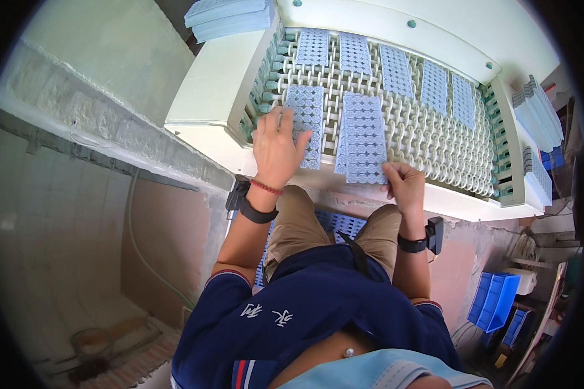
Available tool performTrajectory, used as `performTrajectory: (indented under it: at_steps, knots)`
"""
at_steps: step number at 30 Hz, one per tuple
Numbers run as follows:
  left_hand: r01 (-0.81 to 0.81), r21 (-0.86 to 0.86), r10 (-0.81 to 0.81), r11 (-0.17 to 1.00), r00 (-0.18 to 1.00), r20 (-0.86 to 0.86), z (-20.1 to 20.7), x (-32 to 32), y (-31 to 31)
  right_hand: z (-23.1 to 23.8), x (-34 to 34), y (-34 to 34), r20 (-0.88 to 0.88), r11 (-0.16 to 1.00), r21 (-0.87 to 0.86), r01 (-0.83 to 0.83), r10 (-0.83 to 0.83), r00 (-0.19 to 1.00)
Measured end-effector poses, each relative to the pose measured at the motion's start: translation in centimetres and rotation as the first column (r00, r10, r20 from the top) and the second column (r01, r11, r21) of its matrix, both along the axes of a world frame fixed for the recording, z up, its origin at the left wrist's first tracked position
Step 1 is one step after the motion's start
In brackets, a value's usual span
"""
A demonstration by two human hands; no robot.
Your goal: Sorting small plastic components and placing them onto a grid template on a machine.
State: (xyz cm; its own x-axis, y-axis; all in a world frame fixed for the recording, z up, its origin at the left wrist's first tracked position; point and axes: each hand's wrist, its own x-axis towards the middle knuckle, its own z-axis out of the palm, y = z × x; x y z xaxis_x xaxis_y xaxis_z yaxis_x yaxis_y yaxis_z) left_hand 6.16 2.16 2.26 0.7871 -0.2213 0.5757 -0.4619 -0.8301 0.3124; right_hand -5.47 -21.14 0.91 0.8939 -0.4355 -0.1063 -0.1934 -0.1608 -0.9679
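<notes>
My left hand [279, 146] lies with its fingers apart on the left edge of a light-blue circuit-board panel [313, 123], patterned with rows of round shapes. This panel rests on the white roller conveyor [428, 139]. To its right, my right hand [402, 185] pinches the lower right corner of another such panel [365, 139]. A further panel edge [341, 152] shows from under its left side, so at least two overlap there. The held panel reaches over the conveyor's near edge.
Farther up the conveyor lie several similar panels [396, 70] in a row. Stacked panels [230, 19] sit on the machine's left side, and more panels [537, 113] stand at its right. Blue bins [493, 301] are at lower right. A concrete ledge [110, 97] runs along the left.
</notes>
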Motion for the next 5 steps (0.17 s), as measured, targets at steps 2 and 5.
performTrajectory:
  at_steps: [2, 5]
  knots:
    - [0.230, 0.042, -0.233, 0.972, 0.970, 0.072, -0.9, 0.0, 0.1, -0.2, -0.7, -1.7, 0.042, 0.998, 0.058, 0.028, -0.031, 0.999]
    - [0.292, 0.101, -0.298, 0.951, 0.954, 0.044, -2.5, 0.3, 0.2, -0.7, -1.5, -3.7, 0.093, 0.994, 0.074, 0.084, -0.091, 0.991]
